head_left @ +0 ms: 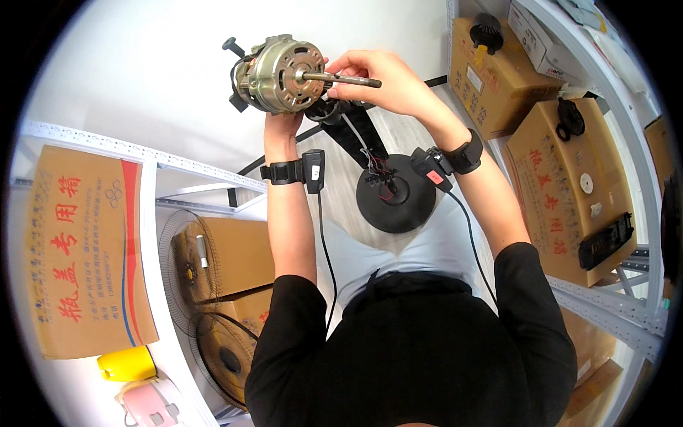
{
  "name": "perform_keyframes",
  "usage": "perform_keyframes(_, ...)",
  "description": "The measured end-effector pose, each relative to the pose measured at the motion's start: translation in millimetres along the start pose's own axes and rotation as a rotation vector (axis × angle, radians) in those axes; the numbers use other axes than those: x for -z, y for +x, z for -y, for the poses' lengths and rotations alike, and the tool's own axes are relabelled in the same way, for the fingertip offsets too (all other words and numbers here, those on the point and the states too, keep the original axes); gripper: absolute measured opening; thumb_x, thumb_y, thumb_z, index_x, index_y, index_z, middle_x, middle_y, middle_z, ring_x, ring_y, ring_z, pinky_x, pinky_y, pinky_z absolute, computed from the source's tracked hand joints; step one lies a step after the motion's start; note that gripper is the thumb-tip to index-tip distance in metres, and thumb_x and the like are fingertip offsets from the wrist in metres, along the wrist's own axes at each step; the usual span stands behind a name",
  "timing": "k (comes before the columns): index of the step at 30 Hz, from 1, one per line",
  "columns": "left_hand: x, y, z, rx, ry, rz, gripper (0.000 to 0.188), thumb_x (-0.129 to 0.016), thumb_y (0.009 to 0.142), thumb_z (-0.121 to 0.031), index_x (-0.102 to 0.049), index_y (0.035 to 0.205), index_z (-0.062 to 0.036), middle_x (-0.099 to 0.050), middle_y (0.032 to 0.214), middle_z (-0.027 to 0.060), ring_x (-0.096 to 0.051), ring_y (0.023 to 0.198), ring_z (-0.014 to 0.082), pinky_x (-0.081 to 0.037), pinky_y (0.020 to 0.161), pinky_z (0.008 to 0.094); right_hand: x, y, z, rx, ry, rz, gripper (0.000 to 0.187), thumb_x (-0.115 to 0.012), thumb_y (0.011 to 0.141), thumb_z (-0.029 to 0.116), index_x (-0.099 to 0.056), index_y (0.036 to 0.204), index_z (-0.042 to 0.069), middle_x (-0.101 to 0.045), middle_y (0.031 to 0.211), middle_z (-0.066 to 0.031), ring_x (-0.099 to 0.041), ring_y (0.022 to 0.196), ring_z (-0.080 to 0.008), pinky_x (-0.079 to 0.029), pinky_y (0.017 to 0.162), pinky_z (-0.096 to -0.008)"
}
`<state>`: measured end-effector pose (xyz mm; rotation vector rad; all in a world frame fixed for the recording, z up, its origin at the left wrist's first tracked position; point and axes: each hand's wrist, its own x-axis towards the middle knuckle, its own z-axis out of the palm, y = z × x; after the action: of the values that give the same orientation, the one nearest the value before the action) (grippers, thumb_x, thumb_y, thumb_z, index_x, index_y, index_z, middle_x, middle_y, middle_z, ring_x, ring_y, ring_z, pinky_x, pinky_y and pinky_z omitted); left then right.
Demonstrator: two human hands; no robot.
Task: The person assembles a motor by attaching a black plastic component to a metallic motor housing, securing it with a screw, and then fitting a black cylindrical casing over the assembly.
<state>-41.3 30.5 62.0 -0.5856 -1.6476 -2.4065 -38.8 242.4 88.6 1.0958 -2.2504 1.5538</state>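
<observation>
A fan motor (290, 75) with a metal casing and a long shaft (348, 80) sits atop a black fan stand (353, 132). My left hand (283, 124) is closed on the motor from below and behind, most of its fingers hidden by the casing. Beside the shaft, my right hand (373, 80) has its thumb and forefinger bent in a pinch against the motor's right side; what they grip is hidden. A dark knob (233, 48) sticks out from the motor's rear. Loose wires (368, 158) run down the stand to its round black base (395, 203).
On the left rack are a cardboard box (92, 249), a wire fan guard (188, 267), a yellow part (128, 364) and a pink part (151, 406). The right rack holds boxes (562, 171), a black plastic cover (606, 240) and a white disc (586, 183). Cables hang from both wrist straps.
</observation>
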Motion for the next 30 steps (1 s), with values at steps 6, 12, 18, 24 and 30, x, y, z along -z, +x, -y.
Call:
perform_keyframes(6, 5.5, 2.8, 9.9, -0.028, -0.061, -0.057, 0.053, -0.049, 0.096, -0.044, -0.053, 0.129, -0.0021, -0.055, 0.128, 0.0265, -0.054, 0.119, 0.0325, -0.047, 0.101, 0.0418, -10.4, -1.3, 14.5, -0.058, -0.074, -0.126, 0.030, -0.071, 0.079, 0.018, -0.068, 0.105, 0.004, -0.066, 0.077, -0.0064, -0.061, 0.072, -0.0124, -0.048, 0.067, -0.0274)
perform_keyframes(12, 12.5, -0.7, 13.8, -0.035, -0.129, -0.051, 0.048, -0.052, 0.098, -0.039, -0.048, 0.131, -0.0045, -0.058, 0.125, 0.0126, -0.058, 0.114, 0.0239, -0.050, 0.097, 0.0367, -13.7, -1.7, 6.3, -0.083, 0.046, -0.095, 0.027, -0.070, 0.084, 0.020, -0.069, 0.105, 0.004, -0.066, 0.079, -0.0022, -0.060, 0.073, -0.0086, -0.047, 0.067, -0.0236)
perform_keyframes(18, 8.7, -2.5, 17.6, -0.019, -0.218, -0.158, 0.042, -0.054, 0.098, -0.034, -0.049, 0.130, -0.0071, -0.057, 0.123, 0.0074, -0.057, 0.111, 0.0203, -0.050, 0.096, 0.0373, -29.2, -30.8, -38.1, -0.255, 0.598, -0.219, 0.018, -0.068, 0.088, 0.019, -0.069, 0.098, 0.005, -0.066, 0.081, 0.0028, -0.058, 0.074, -0.0035, -0.047, 0.064, -0.0215)
perform_keyframes(24, 14.1, -6.7, 20.0, 0.020, -0.226, -0.180, 0.043, -0.053, 0.098, -0.034, -0.049, 0.131, -0.0074, -0.057, 0.124, 0.0074, -0.057, 0.112, 0.0205, -0.049, 0.097, 0.0382, -79.9, -65.6, -46.6, -0.261, -0.373, -0.160, 0.032, -0.068, 0.085, 0.028, -0.066, 0.100, 0.000, -0.069, 0.080, -0.0171, -0.068, 0.073, -0.0315, -0.054, 0.065, -0.0405)
perform_keyframes(30, 7.9, -5.2, 16.4, 0.036, -0.217, -0.253, 0.046, -0.053, 0.097, -0.037, -0.049, 0.132, -0.0063, -0.059, 0.124, 0.0100, -0.058, 0.112, 0.0223, -0.049, 0.099, 0.0389, -111.5, -51.4, -77.1, -0.146, -0.447, -0.264, 0.025, -0.061, 0.089, 0.025, -0.058, 0.079, 0.003, -0.066, 0.074, -0.0169, -0.066, 0.069, -0.0352, -0.054, 0.059, -0.0450)
